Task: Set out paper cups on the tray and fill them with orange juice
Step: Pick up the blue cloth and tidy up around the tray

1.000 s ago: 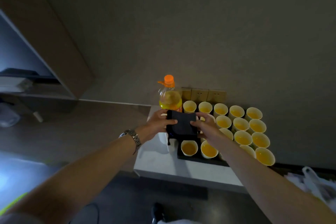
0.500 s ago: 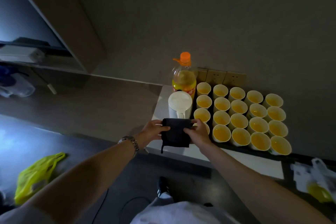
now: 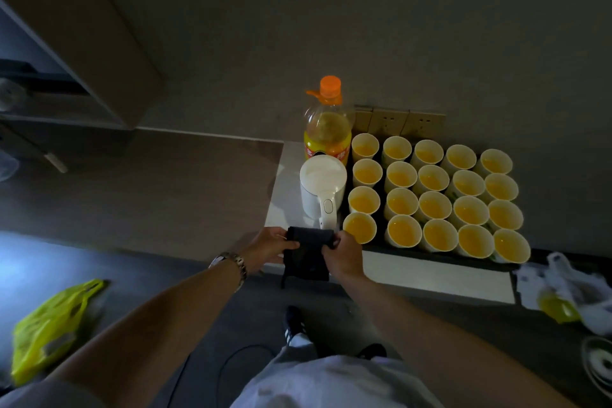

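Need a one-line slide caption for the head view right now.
Both hands, left hand and right hand, hold a dark cloth beside twenty juice-filled paper cups on the tray.

White paper cups point(image 3: 433, 205) hold orange-yellow juice on a black tray point(image 3: 430, 250). At the tray's nine o'clock stands a plain white kettle point(image 3: 323, 190); at its ten o'clock, a clear bottle point(image 3: 328, 127) with an orange cap, yellow juice and an orange-red label. The cloth point(image 3: 308, 253) is black. A bright yellow-green bag point(image 3: 53, 325) lies on the dark floor. The wall sockets point(image 3: 400, 121) are beige-gold.
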The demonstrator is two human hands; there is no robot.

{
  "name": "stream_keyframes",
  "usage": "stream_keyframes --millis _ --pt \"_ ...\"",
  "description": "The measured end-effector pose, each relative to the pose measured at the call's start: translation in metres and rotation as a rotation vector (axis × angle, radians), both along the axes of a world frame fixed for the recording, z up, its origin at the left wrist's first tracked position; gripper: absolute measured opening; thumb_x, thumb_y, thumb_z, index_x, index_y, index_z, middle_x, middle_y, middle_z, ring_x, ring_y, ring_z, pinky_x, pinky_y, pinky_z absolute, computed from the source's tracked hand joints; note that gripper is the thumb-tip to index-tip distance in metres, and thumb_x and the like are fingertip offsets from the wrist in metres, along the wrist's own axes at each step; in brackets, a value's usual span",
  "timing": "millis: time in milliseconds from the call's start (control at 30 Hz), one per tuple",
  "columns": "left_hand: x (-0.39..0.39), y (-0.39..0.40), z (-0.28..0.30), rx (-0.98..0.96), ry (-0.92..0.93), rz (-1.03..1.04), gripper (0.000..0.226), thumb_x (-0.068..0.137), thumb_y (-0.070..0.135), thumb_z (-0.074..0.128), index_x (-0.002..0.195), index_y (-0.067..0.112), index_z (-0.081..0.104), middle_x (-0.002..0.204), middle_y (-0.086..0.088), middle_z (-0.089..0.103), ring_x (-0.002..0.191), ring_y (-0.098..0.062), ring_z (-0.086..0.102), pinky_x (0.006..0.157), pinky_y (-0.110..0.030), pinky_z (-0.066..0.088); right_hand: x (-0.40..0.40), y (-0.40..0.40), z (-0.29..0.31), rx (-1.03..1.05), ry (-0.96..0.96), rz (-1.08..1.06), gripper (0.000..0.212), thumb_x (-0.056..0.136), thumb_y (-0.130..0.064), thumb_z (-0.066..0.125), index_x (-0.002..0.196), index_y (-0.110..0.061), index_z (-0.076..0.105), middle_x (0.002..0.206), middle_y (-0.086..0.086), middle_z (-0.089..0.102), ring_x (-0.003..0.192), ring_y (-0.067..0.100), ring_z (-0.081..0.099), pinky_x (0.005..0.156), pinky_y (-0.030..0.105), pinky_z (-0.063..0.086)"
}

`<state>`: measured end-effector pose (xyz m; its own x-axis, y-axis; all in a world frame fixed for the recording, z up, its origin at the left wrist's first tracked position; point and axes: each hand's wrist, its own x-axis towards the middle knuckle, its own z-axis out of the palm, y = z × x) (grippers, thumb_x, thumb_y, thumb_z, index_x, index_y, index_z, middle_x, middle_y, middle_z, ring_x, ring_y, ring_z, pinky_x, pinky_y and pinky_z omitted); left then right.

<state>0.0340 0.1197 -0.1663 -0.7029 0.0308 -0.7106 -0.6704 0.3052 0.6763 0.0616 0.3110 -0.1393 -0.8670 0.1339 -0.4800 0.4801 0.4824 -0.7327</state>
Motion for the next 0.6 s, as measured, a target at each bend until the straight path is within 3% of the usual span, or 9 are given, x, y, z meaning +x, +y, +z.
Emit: stream_keyframes --millis 100,300,367,467,600 --pt "-0.007 -0.001 -0.001 0.011 -0.01 0.005 0.033 0.088 0.012 0.081 0.117 0.002 0.066 0.108 -0.013 0.074 0.096 -0.021 0.073 0.074 -0.028 0.063 -0.004 -0.003 -0.003 0.025 -0.03 -0.024 0.022 0.092 -0.01 0.065 0.113 -0.005 0.067 0.11 0.012 0.071 0.104 0.028 0.068 0.085 0.034 0.054" --pt "-0.014 0.003 -0.003 0.017 -0.051 -0.012 0.031 0.089 0.007 0.079 0.117 0.002 0.065 0.111 -0.015 0.072 0.096 -0.022 0.072 0.07 -0.027 0.063 -0.005 -0.005 -0.018 -0.008 -0.15 -0.108 0.025 0.098 -0.014 0.058 0.119 -0.005 0.068 0.116 0.014 0.069 0.11 0.032 0.065 0.095 0.039 0.054" --pt "-0.015 0.004 -0.003 0.009 -0.06 -0.012 0.032 0.09 0.007 0.078 0.118 0.002 0.065 0.111 -0.014 0.071 0.095 -0.022 0.071 0.07 -0.027 0.063 -0.007 -0.004 -0.026 -0.049 -0.192 -0.155 0.023 0.097 -0.016 0.057 0.116 -0.007 0.068 0.115 0.015 0.07 0.107 0.033 0.066 0.093 0.047 0.057" --pt "-0.012 0.002 -0.01 -0.032 -0.072 -0.04 0.035 0.09 0.006 0.078 0.121 0.001 0.063 0.116 -0.016 0.07 0.096 -0.023 0.07 0.073 -0.029 0.062 -0.007 -0.005 -0.043 -0.049 -0.272 -0.158 0.026 0.096 -0.018 0.058 0.117 -0.006 0.067 0.114 0.017 0.07 0.103 0.035 0.068 0.088 0.05 0.059" --pt "-0.01 0.001 -0.018 -0.085 -0.061 -0.062 0.035 0.088 0.006 0.079 0.119 0.001 0.064 0.115 -0.017 0.07 0.106 -0.03 0.07 0.089 -0.042 0.062 -0.004 -0.01 -0.047 -0.008 -0.285 -0.153 0.028 0.096 -0.019 0.057 0.117 -0.005 0.067 0.113 0.016 0.07 0.104 0.035 0.068 0.091 0.048 0.058"
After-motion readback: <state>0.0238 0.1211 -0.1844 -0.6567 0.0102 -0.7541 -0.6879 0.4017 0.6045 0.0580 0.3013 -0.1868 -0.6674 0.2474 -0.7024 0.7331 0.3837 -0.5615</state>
